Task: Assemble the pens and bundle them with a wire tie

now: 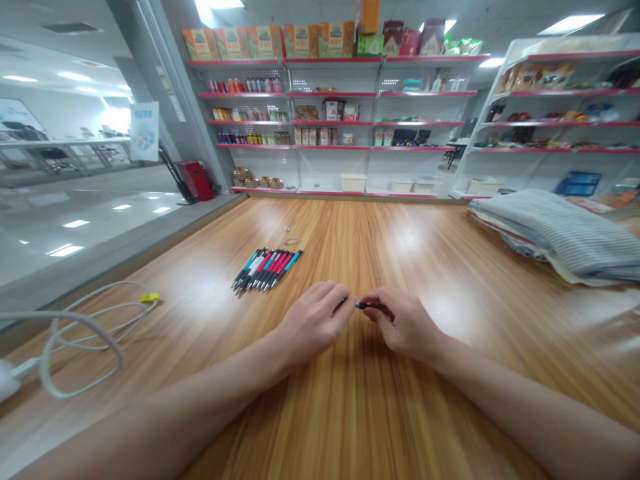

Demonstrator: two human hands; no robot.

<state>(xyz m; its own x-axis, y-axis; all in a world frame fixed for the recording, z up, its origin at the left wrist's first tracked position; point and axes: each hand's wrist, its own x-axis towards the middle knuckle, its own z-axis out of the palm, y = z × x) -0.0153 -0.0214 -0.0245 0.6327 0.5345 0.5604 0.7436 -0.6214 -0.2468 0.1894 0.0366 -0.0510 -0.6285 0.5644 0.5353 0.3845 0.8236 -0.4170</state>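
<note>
Wooden table [350, 413] | your left hand [313, 323] and right hand [403, 323] both pinch one pen [361, 305] | pen row [267, 269] lies beyond, apart

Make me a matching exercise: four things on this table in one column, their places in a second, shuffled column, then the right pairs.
Things:
1. pen
2. row of pens
3. white cable
4. folded cloths

Places:
A. far right of the table
B. near left edge
C. between the left hand and right hand
D. left of centre, beyond the hands

Pairs: 1-C, 2-D, 3-B, 4-A
</note>
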